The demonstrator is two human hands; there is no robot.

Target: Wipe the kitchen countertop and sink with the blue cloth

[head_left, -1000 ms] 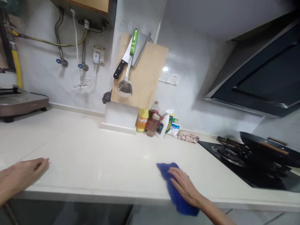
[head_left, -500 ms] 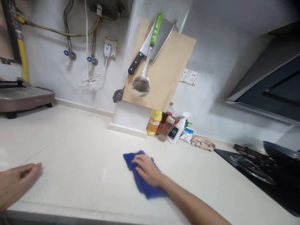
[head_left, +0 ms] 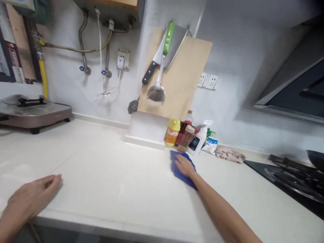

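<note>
My right hand (head_left: 185,165) presses down on a blue cloth (head_left: 181,173) that lies on the white countertop (head_left: 106,182), with its fingers over the cloth's upper part. Just beyond the cloth stand a yellow bottle (head_left: 172,133), a jar with a pale lid (head_left: 186,139) and a white spray bottle (head_left: 198,139). At the counter's front left, my left hand (head_left: 32,197) is closed, thumb against curled fingers. Nothing shows in it.
A cutting board (head_left: 182,77) hangs on the wall with a ladle (head_left: 156,93), a knife (head_left: 150,72) and a cleaver. An electric pan (head_left: 37,113) sits at left. To the right are a crumpled rag (head_left: 230,155) and a black gas stove (head_left: 291,182).
My right hand has slid the blue cloth away from me and to the right, closer to the bottles. The view has shifted slightly left. My left hand stays closed near the front edge.
</note>
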